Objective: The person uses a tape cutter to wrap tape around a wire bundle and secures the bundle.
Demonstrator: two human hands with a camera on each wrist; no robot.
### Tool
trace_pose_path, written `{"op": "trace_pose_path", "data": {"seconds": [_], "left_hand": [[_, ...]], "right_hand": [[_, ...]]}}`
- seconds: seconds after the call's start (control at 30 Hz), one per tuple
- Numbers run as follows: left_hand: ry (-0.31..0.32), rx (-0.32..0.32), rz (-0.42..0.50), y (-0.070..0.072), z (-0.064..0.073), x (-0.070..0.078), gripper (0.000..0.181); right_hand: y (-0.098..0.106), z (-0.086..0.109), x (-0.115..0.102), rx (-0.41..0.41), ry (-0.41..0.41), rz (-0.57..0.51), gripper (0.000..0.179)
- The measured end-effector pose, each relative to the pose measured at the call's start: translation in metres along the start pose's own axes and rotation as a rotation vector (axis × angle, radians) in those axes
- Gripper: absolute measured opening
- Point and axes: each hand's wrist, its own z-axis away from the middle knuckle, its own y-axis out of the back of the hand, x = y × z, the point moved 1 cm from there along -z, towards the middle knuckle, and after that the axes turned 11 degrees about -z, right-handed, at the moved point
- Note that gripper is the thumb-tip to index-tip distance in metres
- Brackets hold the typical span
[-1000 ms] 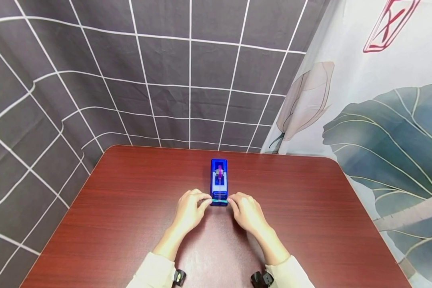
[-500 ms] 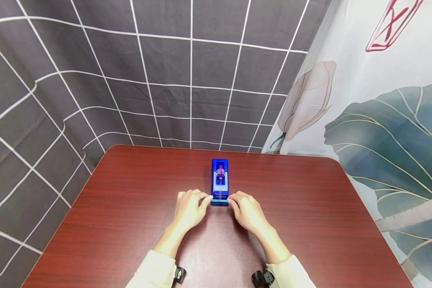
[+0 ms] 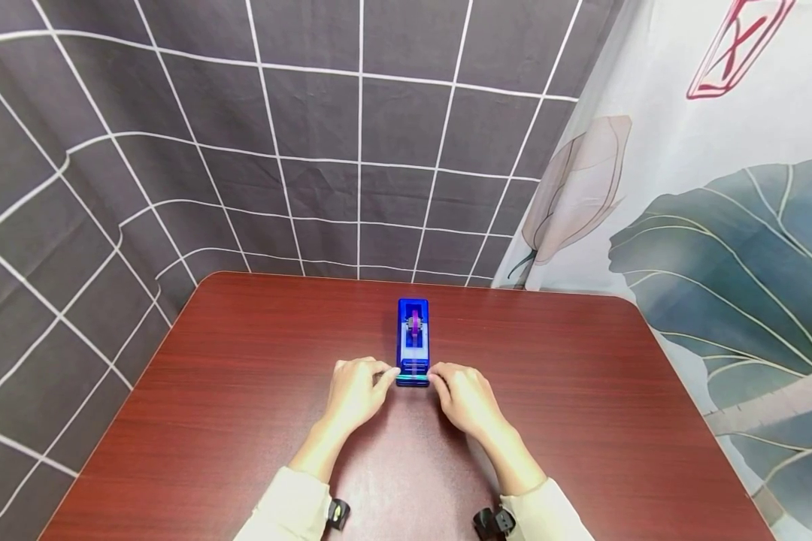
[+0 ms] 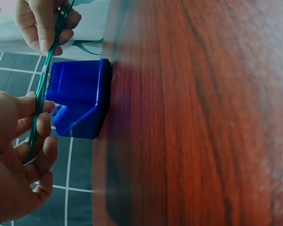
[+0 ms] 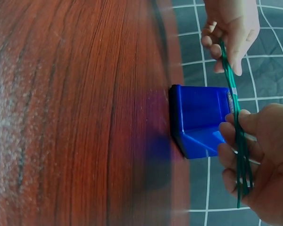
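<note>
Thin green strands (image 5: 235,107), pinched by left grip (image 3: 355,389) and right grip (image 3: 465,397); boxy blue plastic dispenser (image 3: 413,352), near end between both.

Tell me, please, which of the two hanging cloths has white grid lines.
The grey cloth, beyond the blue tape dispenser; the white cloth, farther right, has printed leaves instead.

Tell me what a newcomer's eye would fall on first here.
Probably the bright blue tape dispenser, midway across the red-brown table. Next, at its near end, the green strands pinched by the left hand and right hand. Behind the table hangs a grey curtain with white grid lines.
</note>
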Motion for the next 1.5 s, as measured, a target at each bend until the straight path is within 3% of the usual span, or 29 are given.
{"op": "trace_pose_path", "data": {"seconds": [0.37,0.63,0.9,1.13,1.5], "left_hand": [[0.023,-0.001,0.044,0.0007,-0.0020,-0.0006,0.015],[0.039,0.005,0.065,0.0006,-0.0015,-0.0010,0.013],[0.069,-0.011,0.079,-0.0005,-0.0021,-0.0016,0.012],[0.075,-0.006,0.093,0.0001,-0.0019,-0.0017,0.011],[0.070,0.021,0.111,0.0011,-0.0030,-0.0010,0.008]], "right_hand": [[-0.0003,0.0000,0.0000,0.023,0.007,0.003,0.005],[-0.0017,-0.0013,0.0033,0.076,0.122,-0.004,0.006],[-0.0029,-0.0013,0.0034,0.108,0.139,-0.008,0.007],[-0.0042,-0.0012,0.0028,0.129,0.122,-0.032,0.005],[-0.0046,-0.0015,0.0023,0.089,0.029,-0.041,0.002]]}}
